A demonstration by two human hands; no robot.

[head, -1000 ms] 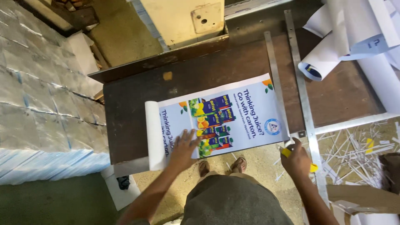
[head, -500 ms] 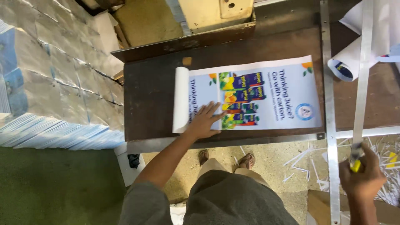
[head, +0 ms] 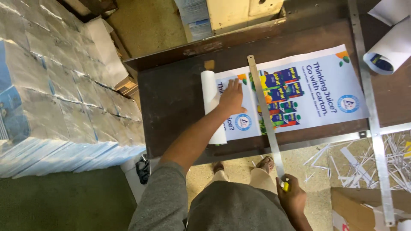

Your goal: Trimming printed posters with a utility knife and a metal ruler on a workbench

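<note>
Bench (head: 180, 98) of dark worn wood carries a glossy printed poster (head: 299, 92), its left end curled. Thin steel ruler (head: 263, 115) lies across it. Left hand (head: 231, 97) presses flat, fingers spread; right hand (head: 291, 197) clenches a yellow cutter (head: 285, 186). Slick paper could slide, skewing the ruler.

You are standing in a print-finishing workshop: a worn dark bench (head: 180, 98) carries a printed poster (head: 299, 94) under a long steel ruler (head: 263, 115), wrapped stacks of paper (head: 51, 102) rise beside it, and paper offcuts (head: 364, 162) litter the floor.
</note>
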